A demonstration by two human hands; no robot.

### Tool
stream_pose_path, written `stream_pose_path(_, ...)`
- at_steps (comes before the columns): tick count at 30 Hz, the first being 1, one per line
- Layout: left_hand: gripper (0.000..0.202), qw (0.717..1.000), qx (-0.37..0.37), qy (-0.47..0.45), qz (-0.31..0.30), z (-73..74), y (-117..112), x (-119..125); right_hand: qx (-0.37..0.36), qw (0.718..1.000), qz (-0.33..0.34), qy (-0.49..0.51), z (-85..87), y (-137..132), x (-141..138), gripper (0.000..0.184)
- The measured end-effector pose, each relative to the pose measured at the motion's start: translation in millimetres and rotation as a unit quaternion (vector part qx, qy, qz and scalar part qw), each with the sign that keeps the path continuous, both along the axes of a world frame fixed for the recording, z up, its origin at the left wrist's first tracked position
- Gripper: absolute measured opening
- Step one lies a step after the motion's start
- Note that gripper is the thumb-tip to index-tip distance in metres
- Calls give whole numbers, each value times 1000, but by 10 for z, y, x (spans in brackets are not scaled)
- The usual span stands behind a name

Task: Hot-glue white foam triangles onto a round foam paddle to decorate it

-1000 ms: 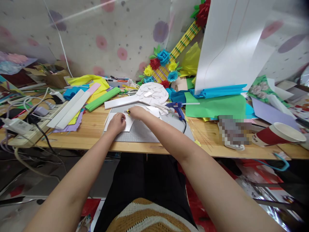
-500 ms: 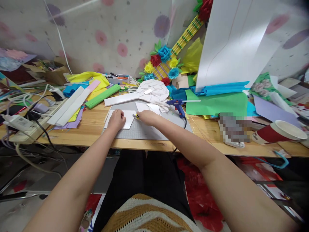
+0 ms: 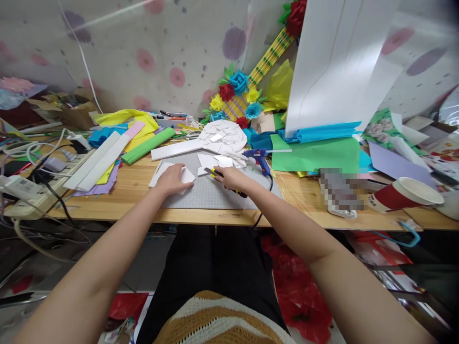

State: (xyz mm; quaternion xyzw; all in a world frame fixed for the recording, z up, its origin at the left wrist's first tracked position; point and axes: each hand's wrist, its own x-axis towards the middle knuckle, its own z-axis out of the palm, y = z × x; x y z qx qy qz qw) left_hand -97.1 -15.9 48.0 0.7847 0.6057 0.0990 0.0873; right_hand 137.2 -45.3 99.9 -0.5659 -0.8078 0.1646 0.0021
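Note:
My left hand grips a white foam board piece on the grey cutting mat, thumb and fingers spread across it. In my right hand is a yellow and black utility knife, its blade pointing left, apart from the board. Beyond the hands lie more white offcuts and a round white shape covered in overlapping pieces, with a long white strip at its left. Right of these rests a blue glue gun with a white stick in it.
To the left sit a power strip with tangled cables, folded white paper and a green paper roll. On the right are green paper, a blurred-out object and a paper cup. A flower-decorated guitar shape leans behind.
My left hand has gone from pressing flat on the board to gripping it, and the board is turned. My right hand has drawn the knife away to the right.

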Motion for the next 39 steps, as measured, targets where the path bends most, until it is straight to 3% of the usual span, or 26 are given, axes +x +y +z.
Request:
stream_pose_path(5, 79, 990, -84, -9, -116, 95, 40, 51, 54, 997, -45, 21, -23, 164, -13, 34)
stream_pose_path(7, 72, 992, -67, -49, -96, 75, 42, 63, 67, 997, -45, 7, -41, 229, -69, 34)
stream_pose_path(9, 59, 995, -19, -90, -34, 26, 44, 72, 76, 996, -36, -13, -57, 292, -157, 34)
stream_pose_path(12, 48, 996, 38, -73, 29, -69, 47, 85, 87, 995, -9, -38, -73, 392, -335, 33)
stream_pose_path(17, 52, 999, 22, 25, -8, -172, 17, 54, 97, 993, 25, -68, -57, 573, -643, 34)
stream_pose_path(26, 51, 999, 42, 16, -16, -179, -19, 32, 72, 988, 64, -120, 22, 722, -951, 37)
stream_pose_path(33, 50, 999, 46, 17, -3, -184, -7, 52, 40, 979, 105, -171, 125, 711, -893, 32)
stream_pose_path(39, 52, 998, 40, 38, 8, -191, 1, 63, 37, 983, 81, -160, 73, 385, -543, 34)
